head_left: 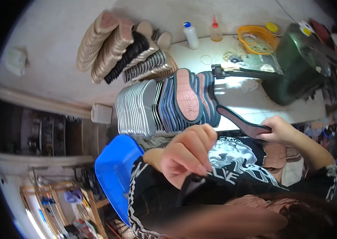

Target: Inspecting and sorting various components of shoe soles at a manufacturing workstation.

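insole [243,124], dark-rimmed and pink, sits at two o'clock from the curled left hand [187,150], whose hold i cannot tell; the right hand [281,129] clasps its near end. swinging its free tip toward ten o'clock could knock the insole row [188,97] askew.

Ahead of the right hand [279,129], a passage runs over the white table [248,106] between the stacked soles [187,95] on the left and the dark green drum [298,65] on the right, as far as the black bar [252,74] stretching across.
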A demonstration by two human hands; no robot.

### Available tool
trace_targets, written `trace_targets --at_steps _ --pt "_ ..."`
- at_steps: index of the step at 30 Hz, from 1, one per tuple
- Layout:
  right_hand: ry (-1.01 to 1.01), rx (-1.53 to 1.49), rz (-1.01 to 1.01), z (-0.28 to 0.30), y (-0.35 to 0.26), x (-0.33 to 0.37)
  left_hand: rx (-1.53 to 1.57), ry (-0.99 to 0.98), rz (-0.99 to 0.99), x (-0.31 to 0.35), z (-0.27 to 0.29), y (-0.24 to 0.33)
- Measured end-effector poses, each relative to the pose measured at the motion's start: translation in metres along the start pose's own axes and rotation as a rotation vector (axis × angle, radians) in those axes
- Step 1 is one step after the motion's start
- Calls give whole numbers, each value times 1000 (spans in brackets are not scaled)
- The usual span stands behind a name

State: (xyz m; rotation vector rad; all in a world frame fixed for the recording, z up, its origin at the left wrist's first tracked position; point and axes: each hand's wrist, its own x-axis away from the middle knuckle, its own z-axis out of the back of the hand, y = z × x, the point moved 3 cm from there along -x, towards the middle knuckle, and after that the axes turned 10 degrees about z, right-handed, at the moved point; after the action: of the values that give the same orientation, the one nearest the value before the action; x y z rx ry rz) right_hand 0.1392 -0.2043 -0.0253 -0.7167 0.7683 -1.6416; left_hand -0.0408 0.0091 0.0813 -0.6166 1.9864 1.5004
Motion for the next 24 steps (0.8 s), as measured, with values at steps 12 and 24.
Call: trace_targets --at_steps 12,24 --pt "265 8 -21 -32 38 -43 -220 -79 -27 -3 -31 1" --pt "703 -570 -305 -63 64 -40 -128 -273 148 3 6 2"
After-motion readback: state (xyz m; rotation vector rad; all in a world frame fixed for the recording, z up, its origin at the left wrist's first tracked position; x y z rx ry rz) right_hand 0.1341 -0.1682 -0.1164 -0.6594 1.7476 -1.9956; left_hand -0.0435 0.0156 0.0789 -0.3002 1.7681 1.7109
